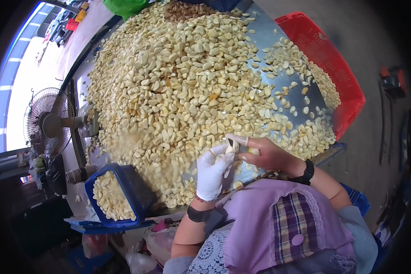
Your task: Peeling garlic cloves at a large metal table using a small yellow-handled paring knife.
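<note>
A large heap of peeled, pale garlic cloves [178, 85] covers the metal table [296, 109] before me. My left hand [210, 171], in a white glove, pinches a garlic clove [230, 149] above the near edge of the heap. My right hand [265, 154] holds a small knife [231, 143] with a dark blade and a partly yellow handle. Its blade is against or very close to the clove; I cannot tell if it cuts in. A pale cover sits on the right index finger. Both hands meet just above the table.
A blue basket [145, 191] of cloves stands tilted at the left front. To the right is a red perforated crate [323, 51] with cloves inside. A fan [49, 125] stands at the left edge. Brownish cloves [186, 12] and a green bag [125, 7] lie at the back.
</note>
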Available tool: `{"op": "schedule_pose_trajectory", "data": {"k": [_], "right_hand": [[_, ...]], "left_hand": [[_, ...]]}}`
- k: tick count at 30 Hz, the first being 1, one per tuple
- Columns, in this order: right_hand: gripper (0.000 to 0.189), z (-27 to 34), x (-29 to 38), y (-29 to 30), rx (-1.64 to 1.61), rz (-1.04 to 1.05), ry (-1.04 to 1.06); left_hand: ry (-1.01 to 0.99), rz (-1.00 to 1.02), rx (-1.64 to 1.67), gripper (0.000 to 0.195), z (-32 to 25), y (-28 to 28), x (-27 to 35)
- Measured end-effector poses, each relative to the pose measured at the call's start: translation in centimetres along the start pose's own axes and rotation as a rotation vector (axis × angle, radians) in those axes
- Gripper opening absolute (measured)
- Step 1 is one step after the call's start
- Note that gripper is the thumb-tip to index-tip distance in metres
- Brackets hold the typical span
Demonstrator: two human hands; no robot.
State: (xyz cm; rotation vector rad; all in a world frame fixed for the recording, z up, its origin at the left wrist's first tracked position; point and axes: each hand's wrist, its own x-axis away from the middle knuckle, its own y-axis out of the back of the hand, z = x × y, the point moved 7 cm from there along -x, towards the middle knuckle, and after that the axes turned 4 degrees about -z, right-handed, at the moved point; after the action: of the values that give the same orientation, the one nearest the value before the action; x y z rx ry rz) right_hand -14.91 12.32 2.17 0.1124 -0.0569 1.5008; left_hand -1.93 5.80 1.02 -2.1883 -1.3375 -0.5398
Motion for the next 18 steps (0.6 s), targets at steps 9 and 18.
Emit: {"op": "schedule_pose_trajectory", "data": {"k": [9, 18], "right_hand": [[0.046, -3.2, 0.6, 3.6, -0.666, -0.341, -0.275], [0.044, -5.3, -0.2, 2.4, -0.604, -0.303, -0.367]], "left_hand": [[-0.818, -0.537, 0.11, 0.036, -11.4, 18.4, 7.5], [-0.935, -0.996, -1.529, 0.036, -18.6, 20.3, 9.7]]}}
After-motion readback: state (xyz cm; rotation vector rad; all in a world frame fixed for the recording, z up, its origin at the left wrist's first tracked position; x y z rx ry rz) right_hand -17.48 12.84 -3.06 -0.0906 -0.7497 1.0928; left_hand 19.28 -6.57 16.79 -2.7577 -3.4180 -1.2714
